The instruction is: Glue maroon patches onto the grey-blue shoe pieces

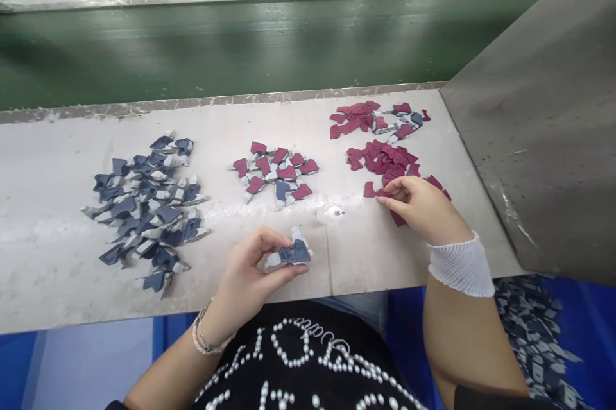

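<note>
Head view: person at a white worktop. Left hand [257, 262] grips one blue-grey and white plastic part [294, 252] between thumb and fingers, held over the front edge area, dark recessed face up. Right hand [423, 205] is at the maroon pieces [385, 156], right side of the worktop; thumb and index tips nearly together at a maroon piece by the near side of the pile. Can't tell if they pinch it.

Left of the left hand: big loose heap of blue-grey and white parts [144, 208], jumbled. Centre, beyond the left hand: smaller cluster of parts, most with maroon tops [287, 172], one with a blue-grey face showing [282, 190]. Beyond the maroon pile: second, smaller maroon pile [353, 118], with a few white/blue-grey/maroon parts [402, 122] just right of it.

Grey metal panel [543, 108] stands at the right end. Green strip [231, 51] runs along the back. Below right, blue bin [590, 314] holds many more blue-grey and light parts [534, 326].
</note>
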A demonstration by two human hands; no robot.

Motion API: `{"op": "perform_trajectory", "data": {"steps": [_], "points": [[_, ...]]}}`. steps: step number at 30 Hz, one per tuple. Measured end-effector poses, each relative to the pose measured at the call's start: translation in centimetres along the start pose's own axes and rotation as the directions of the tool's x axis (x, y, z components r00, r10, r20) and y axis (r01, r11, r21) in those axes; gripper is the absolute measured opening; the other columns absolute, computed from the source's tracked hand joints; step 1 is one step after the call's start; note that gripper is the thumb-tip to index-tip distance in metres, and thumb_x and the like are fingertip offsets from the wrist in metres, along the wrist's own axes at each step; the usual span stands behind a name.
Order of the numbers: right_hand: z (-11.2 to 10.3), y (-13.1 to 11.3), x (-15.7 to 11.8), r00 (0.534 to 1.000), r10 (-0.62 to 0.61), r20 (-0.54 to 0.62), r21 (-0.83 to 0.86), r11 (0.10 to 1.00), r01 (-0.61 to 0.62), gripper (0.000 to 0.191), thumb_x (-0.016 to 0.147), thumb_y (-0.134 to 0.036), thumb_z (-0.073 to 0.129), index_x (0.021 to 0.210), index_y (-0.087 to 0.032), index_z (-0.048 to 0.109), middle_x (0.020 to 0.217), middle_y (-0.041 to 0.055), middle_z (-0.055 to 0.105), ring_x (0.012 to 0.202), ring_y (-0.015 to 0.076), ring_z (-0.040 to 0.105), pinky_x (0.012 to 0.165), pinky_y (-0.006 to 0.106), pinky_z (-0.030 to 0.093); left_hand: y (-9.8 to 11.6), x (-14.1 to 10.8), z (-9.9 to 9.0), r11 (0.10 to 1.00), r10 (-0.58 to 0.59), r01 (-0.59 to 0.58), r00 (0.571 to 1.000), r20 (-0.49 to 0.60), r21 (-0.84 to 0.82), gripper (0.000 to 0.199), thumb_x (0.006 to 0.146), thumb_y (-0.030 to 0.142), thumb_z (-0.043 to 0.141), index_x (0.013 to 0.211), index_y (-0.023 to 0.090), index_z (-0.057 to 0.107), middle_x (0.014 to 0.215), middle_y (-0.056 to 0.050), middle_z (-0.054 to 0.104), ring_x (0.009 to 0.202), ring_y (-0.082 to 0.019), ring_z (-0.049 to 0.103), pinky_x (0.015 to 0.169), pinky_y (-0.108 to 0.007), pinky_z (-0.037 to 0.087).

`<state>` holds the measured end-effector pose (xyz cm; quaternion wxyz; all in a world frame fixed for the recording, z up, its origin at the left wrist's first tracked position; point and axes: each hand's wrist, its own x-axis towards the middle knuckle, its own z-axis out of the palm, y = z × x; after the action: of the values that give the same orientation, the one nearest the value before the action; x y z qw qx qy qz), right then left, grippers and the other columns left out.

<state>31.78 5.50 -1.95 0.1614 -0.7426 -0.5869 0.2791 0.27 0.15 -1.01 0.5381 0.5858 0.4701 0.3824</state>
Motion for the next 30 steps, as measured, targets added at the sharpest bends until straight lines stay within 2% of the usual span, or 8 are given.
{"op": "perform_trajectory", "data": {"steps": [3,6,10,18,21,24,26,30], "points": [[-0.2,0.0,0.0,0.999,0.021,0.041,0.025,0.999,-0.022,0.014,0.077,-0.035,0.069,0.079,-0.021,0.066,0.073,0.0054,0.068,0.064,0.0243,0.064,0.061,0.039,0.050,0.3,-0.3,0.2,0.997,-0.011,0.007,0.999,-0.051,-0.071,0.032,0.071,0.016,0.087,0.087,0.022,0.059,0.083,0.000,0.074,0.074,-0.017,0.074,0.068,-0.029,0.067],[0.0,-0.2,-0.1,0.998,0.049,0.032,0.064,0.997,-0.051,0.019,0.079,-0.033,0.067,0.092,-0.020,0.069,0.080,0.0071,0.073,0.069,0.0256,0.067,0.059,0.038,0.052,0.7,-0.6,0.3,0.995,0.012,-0.020,0.997,-0.083,-0.098,0.033,0.070,0.019,0.088,0.084,0.021,0.059,0.079,0.000,0.072,0.069,-0.017,0.074,0.063,-0.029,0.068],[0.1,-0.4,-0.6,0.998,0.056,0.037,0.078,0.995,-0.059,0.018,0.079,-0.036,0.068,0.087,-0.020,0.071,0.075,0.0075,0.074,0.065,0.0265,0.067,0.056,0.039,0.053,1.2,-1.3,0.1,0.995,0.100,-0.102,0.989,-0.110,-0.016,0.035,0.068,0.020,0.090,0.084,0.021,0.060,0.080,0.000,0.072,0.073,-0.019,0.075,0.064,-0.030,0.068],[-1.7,-2.4,-6.1,0.988,-0.152,0.037,0.066,0.987,0.149,0.013,0.087,-0.040,0.065,0.088,-0.029,0.073,0.093,0.0021,0.076,0.081,0.0267,0.069,0.073,0.043,0.054,0.7,-1.6,0.4,0.979,0.202,-0.200,0.978,-0.057,0.024,0.033,0.073,0.015,0.087,0.093,0.023,0.061,0.099,-0.003,0.075,0.083,-0.019,0.075,0.073,-0.034,0.067],[-1.8,-4.4,-8.4,0.918,-0.368,0.150,0.218,0.918,0.332,0.013,0.092,-0.031,0.064,0.099,-0.033,0.075,0.092,-0.0018,0.078,0.080,0.0210,0.073,0.070,0.035,0.058,0.3,-1.5,0.7,0.981,0.189,-0.187,0.980,-0.057,0.047,0.033,0.074,0.015,0.087,0.093,0.023,0.062,0.102,-0.003,0.075,0.086,-0.019,0.075,0.076,-0.034,0.067],[-1.2,-6.6,-9.6,0.767,-0.578,0.278,0.429,0.789,0.439,0.030,0.097,-0.016,0.055,0.117,-0.033,0.070,0.094,-0.0029,0.079,0.084,0.0168,0.074,0.071,0.028,0.060,0.0,-1.3,1.1,0.966,0.229,-0.221,0.972,-0.050,0.131,0.030,0.075,0.019,0.086,0.095,0.023,0.063,0.099,-0.004,0.076,0.086,-0.020,0.075,0.076,-0.035,0.066],[-0.4,-7.7,-9.9,0.733,-0.594,0.331,0.548,0.753,0.364,0.030,0.098,-0.015,0.053,0.122,-0.031,0.063,0.101,-0.0013,0.078,0.089,0.0169,0.076,0.076,0.028,0.062,0.0,-1.1,1.3,0.945,0.277,-0.263,0.960,-0.048,0.196,0.027,0.078,0.021,0.084,0.097,0.023,0.064,0.097,-0.004,0.077,0.086,-0.020,0.076,0.077,-0.035,0.066],[1.2,-8.6,-9.7,0.813,-0.437,0.385,0.649,0.755,0.099,0.002,0.101,-0.025,0.054,0.102,-0.026,0.055,0.095,0.0013,0.076,0.090,0.0191,0.076,0.079,0.032,0.063,0.1,-0.8,1.3,0.924,0.309,-0.291,0.950,-0.038,0.246,0.023,0.081,0.019,0.081,0.096,0.023,0.065,0.099,-0.004,0.074,0.089,-0.019,0.074,0.077,-0.034,0.064]]}}
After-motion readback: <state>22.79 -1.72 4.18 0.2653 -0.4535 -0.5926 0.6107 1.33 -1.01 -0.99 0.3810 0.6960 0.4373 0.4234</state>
